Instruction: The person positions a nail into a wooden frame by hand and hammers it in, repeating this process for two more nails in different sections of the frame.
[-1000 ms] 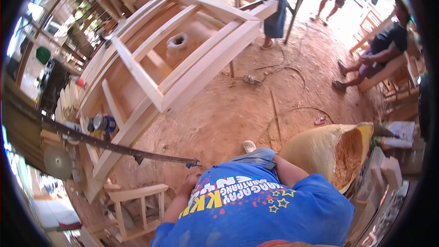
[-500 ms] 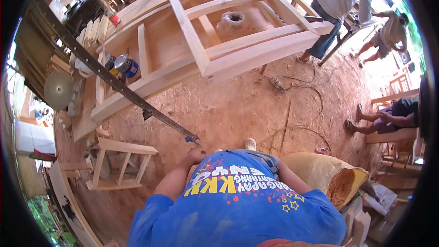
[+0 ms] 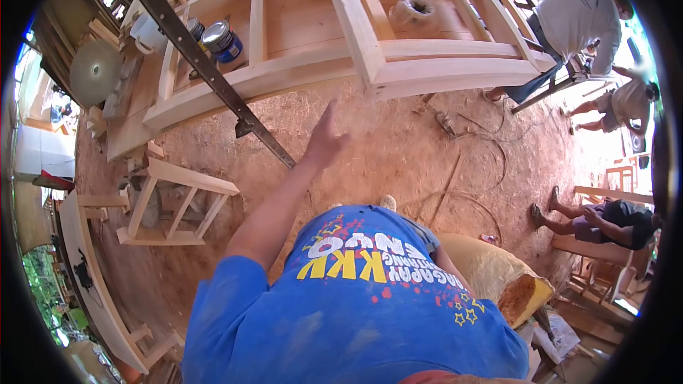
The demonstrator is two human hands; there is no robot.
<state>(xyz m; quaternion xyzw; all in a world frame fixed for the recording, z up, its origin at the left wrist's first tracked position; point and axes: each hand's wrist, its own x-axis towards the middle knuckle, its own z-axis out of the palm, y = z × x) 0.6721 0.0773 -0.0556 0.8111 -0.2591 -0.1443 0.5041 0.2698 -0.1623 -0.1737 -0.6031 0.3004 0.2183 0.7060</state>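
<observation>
Workshop, brownish dirt floor. 9 o'clock: small pale wooden ladder-shaped frame. 10–11: long dark perforated metal bar, lower end at the left forearm, contact unclear. Just off centre, 11: left hand, fingers extended, nothing held. 12–1: large pale rectangular wooden frame, near left fingertips. Right hand hidden, can't tell fingers. 4: plump yellowish sack. 3: seated person.

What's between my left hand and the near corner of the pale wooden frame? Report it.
Nothing visible: only ground shows in the gap between the left hand and that corner of the wooden frame. The dark metal bar slants down on the picture's left of the hand, outside that path.
</observation>
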